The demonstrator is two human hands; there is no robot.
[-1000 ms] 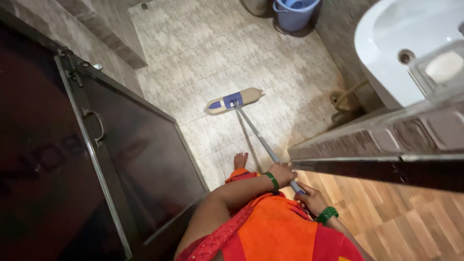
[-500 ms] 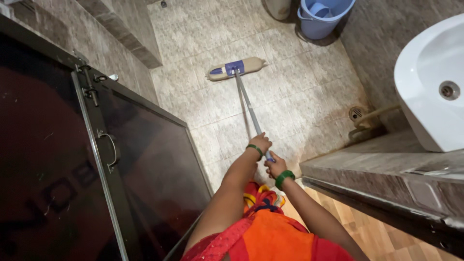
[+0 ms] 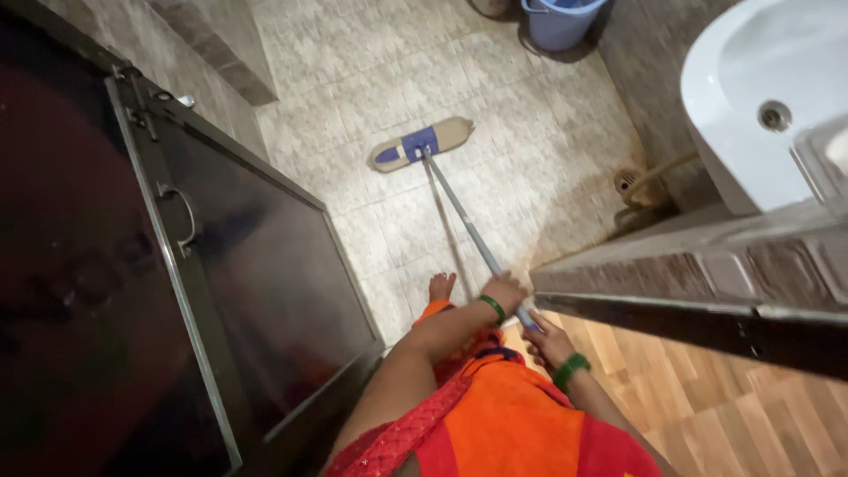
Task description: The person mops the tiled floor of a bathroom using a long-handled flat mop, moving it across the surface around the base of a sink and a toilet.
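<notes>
Left hand (image 3: 506,292) out in front on a long arm, fingers curled tight around the grey mop handle (image 3: 464,221). Green bangle (image 3: 493,307) on that wrist. Right hand (image 3: 546,339) lower down and closer to the body, fingers wrapped around the blue end of the same handle, with green bangles (image 3: 571,369) on the wrist too. Both hands close together, one above the other on the stick.

Handle slanting up and away across the tiled floor (image 3: 530,159) to the flat mop head (image 3: 420,144), beige with a blue middle, lying flat on the tiles well away from the hands. One bare foot (image 3: 440,286) on the tiles just beside the handle.

Blue bucket (image 3: 562,18) at the far end of the floor, cut off by the top edge, inside not easy to see. White sink (image 3: 751,97) on the right, bowl bare with a round drain (image 3: 774,115).

Dark glass door (image 3: 221,265) with a ring handle on the left. Stone ledge (image 3: 698,265) on the right, hiding the floor behind it. Clear thing at the far right edge, too cut off to tell. Orange and red clothes (image 3: 503,424) covering the rest of the body.
</notes>
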